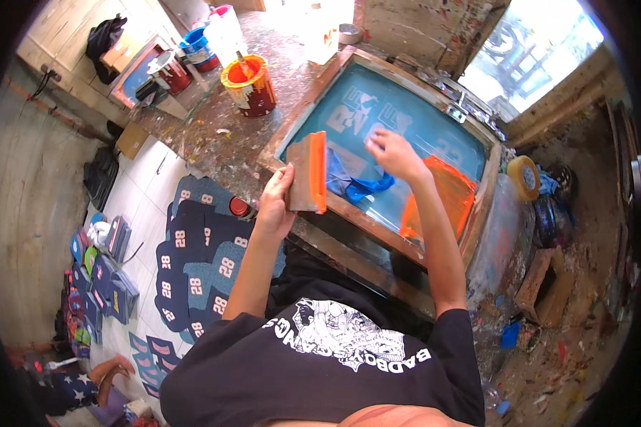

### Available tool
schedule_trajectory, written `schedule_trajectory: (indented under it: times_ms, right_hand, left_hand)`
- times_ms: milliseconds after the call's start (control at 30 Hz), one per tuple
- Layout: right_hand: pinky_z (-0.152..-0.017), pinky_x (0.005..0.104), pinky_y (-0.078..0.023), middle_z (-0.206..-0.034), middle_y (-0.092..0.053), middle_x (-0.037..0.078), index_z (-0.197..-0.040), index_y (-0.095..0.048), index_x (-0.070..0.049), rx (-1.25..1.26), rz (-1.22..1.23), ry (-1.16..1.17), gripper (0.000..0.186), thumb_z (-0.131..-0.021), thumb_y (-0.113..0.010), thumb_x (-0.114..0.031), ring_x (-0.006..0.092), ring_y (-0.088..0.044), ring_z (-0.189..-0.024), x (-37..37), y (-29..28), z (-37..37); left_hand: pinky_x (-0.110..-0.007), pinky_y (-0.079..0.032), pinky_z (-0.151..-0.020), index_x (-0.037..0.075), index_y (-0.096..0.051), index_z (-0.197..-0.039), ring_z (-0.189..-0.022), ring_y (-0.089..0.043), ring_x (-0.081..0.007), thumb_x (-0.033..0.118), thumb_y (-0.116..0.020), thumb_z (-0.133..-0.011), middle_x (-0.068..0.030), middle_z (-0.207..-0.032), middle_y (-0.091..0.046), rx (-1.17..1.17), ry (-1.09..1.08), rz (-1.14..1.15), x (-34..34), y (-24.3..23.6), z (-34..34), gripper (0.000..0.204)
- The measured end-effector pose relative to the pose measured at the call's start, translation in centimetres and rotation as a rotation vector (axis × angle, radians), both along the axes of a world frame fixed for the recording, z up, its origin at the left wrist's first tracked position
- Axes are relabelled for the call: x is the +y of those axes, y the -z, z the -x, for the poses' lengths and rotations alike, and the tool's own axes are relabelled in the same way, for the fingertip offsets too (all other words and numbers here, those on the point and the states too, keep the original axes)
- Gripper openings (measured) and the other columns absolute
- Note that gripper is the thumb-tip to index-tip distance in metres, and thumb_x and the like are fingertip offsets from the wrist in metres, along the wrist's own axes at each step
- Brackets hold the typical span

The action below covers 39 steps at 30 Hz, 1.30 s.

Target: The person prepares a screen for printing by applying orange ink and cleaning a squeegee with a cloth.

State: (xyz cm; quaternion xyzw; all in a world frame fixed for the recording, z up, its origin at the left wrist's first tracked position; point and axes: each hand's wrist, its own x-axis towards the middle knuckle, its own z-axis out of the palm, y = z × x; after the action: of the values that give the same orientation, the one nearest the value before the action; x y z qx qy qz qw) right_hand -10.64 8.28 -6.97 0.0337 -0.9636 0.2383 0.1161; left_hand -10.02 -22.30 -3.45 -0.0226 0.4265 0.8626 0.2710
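Note:
My left hand (278, 199) grips a squeegee (303, 171) upright, its long edge coated in bright orange ink. My right hand (395, 153) is over a wooden-framed printing screen (431, 121), fingers curled; whatever they may hold is too small to make out. The screen's blue mesh carries pale stencilled shapes and a rectangle of orange ink (440, 199) at its right. A crumpled blue cloth (360, 185) lies on the mesh between my hands, just right of the squeegee. An orange-smeared paint bucket (253, 99) with a stick in it stands behind the screen's left corner.
Several paint cans (169, 71) stand at back left; a red-lidded container (238, 207) sits beside the screen. Printed dark fabric pieces (192, 256) are spread at left. A tape roll (521, 178) and cardboard box (538, 292) are at right. Another person's hand (117, 370) shows at lower left.

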Motion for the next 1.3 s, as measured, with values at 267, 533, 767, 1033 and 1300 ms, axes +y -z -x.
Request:
schedule_trajectory:
  times_ms: [267,533,767,1033,1300]
  right_hand:
    - [-0.096,0.0377,-0.052,-0.128,-0.062,0.019,-0.127,-0.061,-0.002,-0.061,-0.16,-0.003,0.051,-0.077,-0.058,0.009,0.0334,-0.059,-0.118,-1.7,-1.2,-1.7]
    - [-0.075,0.0345,-0.054,-0.096,-0.07,0.012,-0.113,-0.071,-0.004,0.122,0.569,0.063,0.027,-0.085,-0.068,-0.002,0.022,-0.07,-0.084,-4.5,-11.1,-3.2]
    - [-0.071,0.0339,-0.051,-0.09,-0.066,0.012,-0.107,-0.074,-0.003,0.179,0.309,-0.039,0.023,-0.084,-0.071,-0.005,0.024,-0.065,-0.078,-9.0,-13.7,-3.4]
    - [-0.07,0.035,-0.05,-0.089,-0.066,0.013,-0.101,-0.074,0.0,0.263,0.346,-0.062,0.018,-0.087,-0.073,-0.012,0.0267,-0.065,-0.077,-11.0,-11.2,-2.8]
    - [-0.068,0.0334,-0.05,-0.089,-0.069,0.012,-0.094,-0.075,0.002,0.286,0.435,0.073,0.016,-0.086,-0.075,-0.011,0.0243,-0.066,-0.076,-14.0,-11.6,-2.9]
  left_hand:
    - [-0.029,-0.054,-0.082,0.006,-0.048,-0.122,-0.097,-0.064,-0.0096,0.028,-0.052,-0.105,-0.0035,-0.109,-0.064,0.111,0.018,-0.027,-0.9,0.9,0.3,0.028]
    - [-0.029,-0.054,-0.088,0.005,-0.05,-0.125,-0.103,-0.064,-0.0104,0.027,-0.055,-0.104,-0.0049,-0.115,-0.065,0.124,0.026,-0.007,0.4,-0.4,-0.1,0.031]
    - [-0.028,-0.054,-0.085,0.003,-0.05,-0.124,-0.1,-0.064,-0.0099,0.02,-0.059,-0.102,-0.0062,-0.114,-0.066,0.21,-0.071,0.054,1.7,-1.4,-0.8,0.029]
    - [-0.024,-0.051,-0.076,0.002,-0.051,-0.112,-0.088,-0.061,-0.0075,0.019,-0.063,-0.099,-0.006,-0.101,-0.065,0.425,-0.294,0.295,2.0,-0.6,-1.0,0.024]
    - [-0.023,-0.047,-0.075,0.004,-0.052,-0.109,-0.085,-0.056,-0.0063,0.018,-0.064,-0.099,-0.0021,-0.095,-0.061,0.474,-0.455,0.315,2.0,-1.5,-1.4,0.021]
